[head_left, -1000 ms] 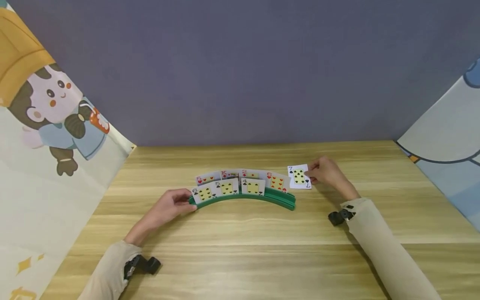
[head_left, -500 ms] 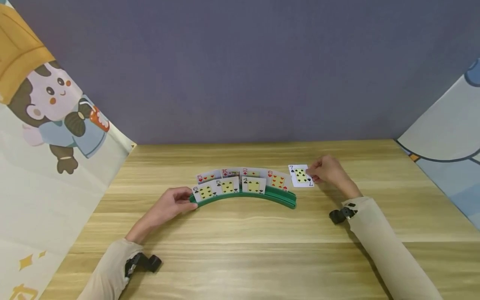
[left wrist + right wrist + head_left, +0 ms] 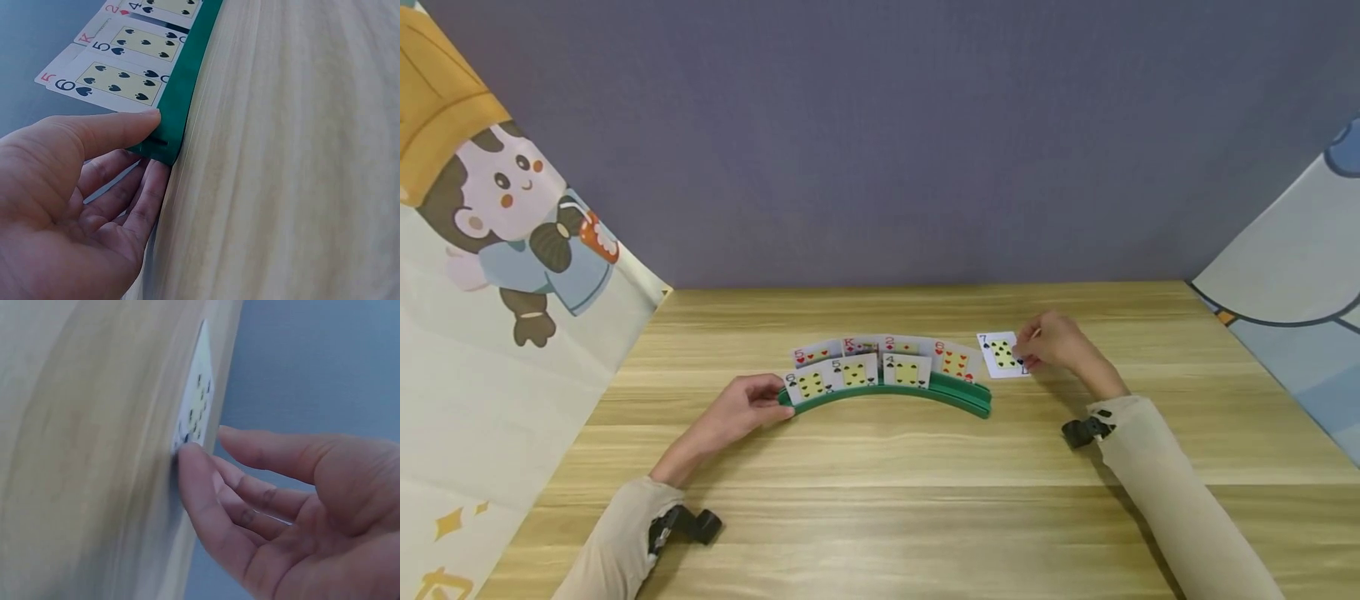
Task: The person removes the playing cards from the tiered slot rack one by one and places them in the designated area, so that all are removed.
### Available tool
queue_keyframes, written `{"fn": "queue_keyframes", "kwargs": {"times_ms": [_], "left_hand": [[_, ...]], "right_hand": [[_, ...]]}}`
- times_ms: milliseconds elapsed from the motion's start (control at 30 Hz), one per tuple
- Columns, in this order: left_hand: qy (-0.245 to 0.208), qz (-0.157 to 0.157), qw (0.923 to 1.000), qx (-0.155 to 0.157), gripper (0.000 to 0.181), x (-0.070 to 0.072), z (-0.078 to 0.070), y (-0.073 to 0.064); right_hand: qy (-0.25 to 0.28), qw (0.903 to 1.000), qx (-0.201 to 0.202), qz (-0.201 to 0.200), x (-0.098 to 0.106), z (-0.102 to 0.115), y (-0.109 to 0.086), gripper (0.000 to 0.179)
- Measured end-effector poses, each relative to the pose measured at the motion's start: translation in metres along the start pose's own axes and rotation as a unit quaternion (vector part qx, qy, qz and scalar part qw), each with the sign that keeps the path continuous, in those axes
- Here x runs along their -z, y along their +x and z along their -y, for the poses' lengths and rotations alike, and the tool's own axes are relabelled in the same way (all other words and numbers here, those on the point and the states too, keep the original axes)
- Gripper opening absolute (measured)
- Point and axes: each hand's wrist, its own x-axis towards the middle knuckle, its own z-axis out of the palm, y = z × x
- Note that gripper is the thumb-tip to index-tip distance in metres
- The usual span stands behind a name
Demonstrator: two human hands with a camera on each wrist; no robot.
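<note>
My left hand point(image 3: 741, 414) pinches the left end of a curved green card holder point(image 3: 957, 400), thumb on its front and fingers behind and below. The six of spades point(image 3: 115, 86), five of spades point(image 3: 854, 373) and four of spades point(image 3: 907, 372) stand in its front row. Behind them are the five of hearts point(image 3: 815, 355), the king of diamonds point(image 3: 859, 343), partly hidden, the two of diamonds point(image 3: 900, 345) and the six of hearts point(image 3: 956, 361). To the right lies the seven of spades point(image 3: 999, 354), face up. My right hand point(image 3: 1051, 343) touches its near corner with a bent index finger; the thumb is apart.
A wooden table point(image 3: 880, 500) bears everything, with a dark grey-blue panel point(image 3: 880, 150) along its far edge. Printed cloth point(image 3: 512, 275) hangs at the left. Each wrist carries a small black camera point(image 3: 703, 527). The holder's front row has bare slot at its right end.
The right hand has shifted slightly right, and the seven of spades slid slightly with it. The left hand and the card holder have hardly moved.
</note>
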Motion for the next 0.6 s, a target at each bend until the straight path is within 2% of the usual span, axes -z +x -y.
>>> {"fn": "queue_keyframes", "kwargs": {"times_ms": [133,267,600], "left_hand": [[0.001,-0.002,1.0000,0.003,0.035,0.000,-0.001,0.000],[0.004,-0.003,1.0000,0.003,0.035,-0.001,0.000,-0.001],[0.011,-0.007,0.9999,-0.005,0.032,-0.002,0.002,-0.001]], "right_hand": [[0.007,0.9998,0.002,0.017,0.000,0.006,-0.003,0.021],[-0.003,0.9998,0.017,0.013,0.000,0.012,-0.006,0.022],[0.002,0.9965,0.070,-0.045,0.001,0.032,-0.019,0.022]]}}
